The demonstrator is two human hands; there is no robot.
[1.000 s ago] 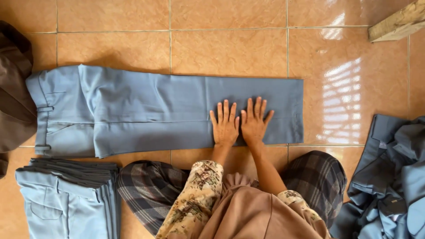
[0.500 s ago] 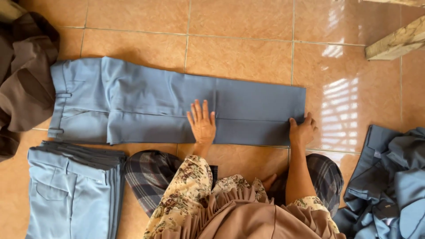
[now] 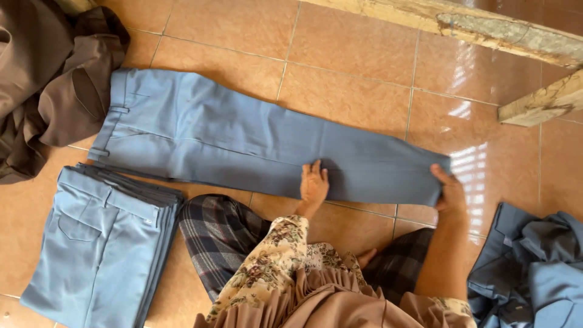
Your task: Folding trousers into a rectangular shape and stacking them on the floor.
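Left hand (image 3: 314, 185) flat, right hand (image 3: 450, 193) gripping

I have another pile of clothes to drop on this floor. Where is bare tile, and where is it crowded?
Bare tile lies beyond the laid-out blue trousers, up to the wooden beams, and right of the hem held by the right hand. Crowded: brown clothes top left, folded stack below, blue heap lower right. The left hand presses the trousers.

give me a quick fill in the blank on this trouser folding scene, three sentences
1. The right hand grips the ____ end of the spread blue trousers.
2. The left hand lies ____ on the trouser leg.
3. The folded stack of trousers is coloured ____.

Missing words: hem; flat; blue
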